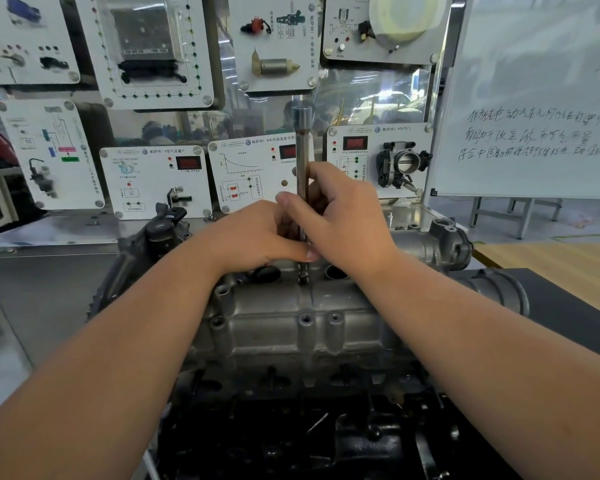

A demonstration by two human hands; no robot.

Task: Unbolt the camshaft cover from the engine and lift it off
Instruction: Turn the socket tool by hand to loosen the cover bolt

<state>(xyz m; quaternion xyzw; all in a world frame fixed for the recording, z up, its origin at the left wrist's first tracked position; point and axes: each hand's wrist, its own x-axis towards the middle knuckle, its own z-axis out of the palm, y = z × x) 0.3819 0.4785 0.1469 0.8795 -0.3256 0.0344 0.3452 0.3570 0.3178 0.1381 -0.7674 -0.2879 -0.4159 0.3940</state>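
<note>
From nine o'clock to three, white training panels (155, 183) with red displays lined the wall, ending at a handwritten whiteboard (534, 98), above a grey metal bench (49, 289). Two bare forearms reached in from seven and five o'clock: the left hand (257, 237) curled low around one upright steel extension bar (303, 168), while the right hand (340, 216) pinched it higher. The bar's tip stood on the grey cast-aluminium camshaft cover (291, 323) at centre.
</note>
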